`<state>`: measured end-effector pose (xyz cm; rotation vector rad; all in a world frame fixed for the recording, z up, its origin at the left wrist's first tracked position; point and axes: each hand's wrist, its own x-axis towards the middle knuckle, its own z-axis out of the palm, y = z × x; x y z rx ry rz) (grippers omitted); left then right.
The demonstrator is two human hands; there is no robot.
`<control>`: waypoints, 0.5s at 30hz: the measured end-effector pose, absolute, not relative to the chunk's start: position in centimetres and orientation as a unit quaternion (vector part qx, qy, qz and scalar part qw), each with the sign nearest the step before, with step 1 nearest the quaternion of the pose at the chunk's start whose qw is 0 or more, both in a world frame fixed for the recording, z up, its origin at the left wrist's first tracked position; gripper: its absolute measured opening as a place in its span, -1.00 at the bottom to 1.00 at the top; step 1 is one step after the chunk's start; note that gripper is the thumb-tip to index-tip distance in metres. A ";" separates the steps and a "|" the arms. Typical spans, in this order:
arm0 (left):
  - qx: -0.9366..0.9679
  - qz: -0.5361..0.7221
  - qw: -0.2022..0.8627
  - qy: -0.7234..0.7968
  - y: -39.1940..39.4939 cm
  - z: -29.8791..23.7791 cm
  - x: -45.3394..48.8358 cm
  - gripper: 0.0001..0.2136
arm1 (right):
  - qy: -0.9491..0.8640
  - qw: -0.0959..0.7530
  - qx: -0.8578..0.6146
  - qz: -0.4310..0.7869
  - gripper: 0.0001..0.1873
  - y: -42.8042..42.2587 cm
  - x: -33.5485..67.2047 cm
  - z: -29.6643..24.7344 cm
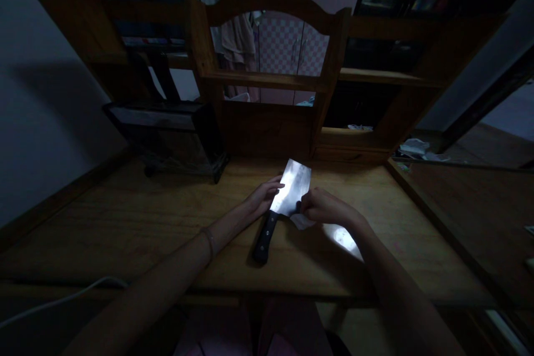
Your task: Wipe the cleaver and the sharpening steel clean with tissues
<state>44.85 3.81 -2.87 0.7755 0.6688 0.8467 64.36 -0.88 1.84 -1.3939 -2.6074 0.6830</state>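
Note:
A cleaver [293, 186] with a broad shiny blade is tilted over the wooden desk, its black riveted handle toward me. My left hand [262, 198] grips the blade from the left side, thumb on the face and the other fingers behind it. At the blade's lower right edge, my right hand [319, 206] is closed with its fingers bunched around a white cloth or tissue [301, 221]. Part of that white piece hangs out below the fingers. The cleaver's handle lies free of both hands.
A dark knife rack [167, 133] with black-handled knives stands at the back left of the desk [125, 222]. Wooden shelving [267, 86] rises along the back. A white cable [83, 291] runs at the front left. Light reflects on the desk right of the cleaver.

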 end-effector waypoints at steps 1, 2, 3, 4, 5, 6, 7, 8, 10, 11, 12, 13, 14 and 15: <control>0.355 0.393 0.790 0.309 3.8 -2.9 44.8 -0.59 | -0.856 0.054 -0.473 0.203 -0.81 -1.0 64.4 2.0; 0.350 0.394 0.793 0.305 3.8 -2.9 44.8 -0.59 | -0.853 0.060 -0.489 0.173 -0.82 -1.0 64.4 2.1; 0.342 0.396 0.796 0.304 3.9 -2.9 44.7 -0.59 | -0.848 0.072 -0.506 0.137 -0.83 -1.0 64.4 2.2; 0.334 0.398 0.798 0.304 3.9 -2.9 44.7 -0.60 | -0.842 0.090 -0.522 0.103 -0.83 -1.0 64.4 2.3; 0.325 0.400 0.800 0.307 4.0 -3.0 44.7 -0.60 | -0.834 0.113 -0.535 0.073 -0.82 -1.0 64.4 2.4; 0.319 0.402 0.800 0.310 4.0 -3.1 44.7 -0.60 | -0.826 0.139 -0.544 0.050 -0.80 -1.0 64.4 2.5; 0.317 0.405 0.800 0.309 4.0 -3.1 44.6 -0.60 | -0.820 0.167 -0.547 0.032 -0.79 -1.0 64.4 2.7; 0.321 0.409 0.798 0.304 4.0 -3.2 44.6 -0.60 | -0.814 0.198 -0.545 0.016 -0.78 -1.0 64.4 2.8; 0.348 0.419 0.788 0.287 3.8 -3.3 44.7 -0.60 | -0.803 0.261 -0.536 -0.010 -0.78 -1.0 64.4 3.0; 0.369 0.425 0.778 0.278 3.7 -3.3 44.8 -0.60 | -0.797 0.291 -0.529 -0.016 -0.79 -1.0 64.4 3.0; 0.390 0.434 0.766 0.270 3.6 -3.4 44.8 -0.60 | -0.791 0.320 -0.520 -0.016 -0.80 -1.1 64.4 3.0; 0.411 0.444 0.750 0.265 3.5 -3.4 44.9 -0.60 | -0.786 0.347 -0.511 -0.012 -0.82 -1.1 64.4 2.9; 0.429 0.454 0.735 0.264 3.4 -3.4 45.0 -0.59 | -0.785 0.368 -0.498 -0.003 -0.83 -1.1 64.3 2.8; 0.439 0.464 0.723 0.264 3.3 -3.5 45.0 -0.59 | -0.788 0.383 -0.482 0.011 -0.83 -1.1 64.2 2.6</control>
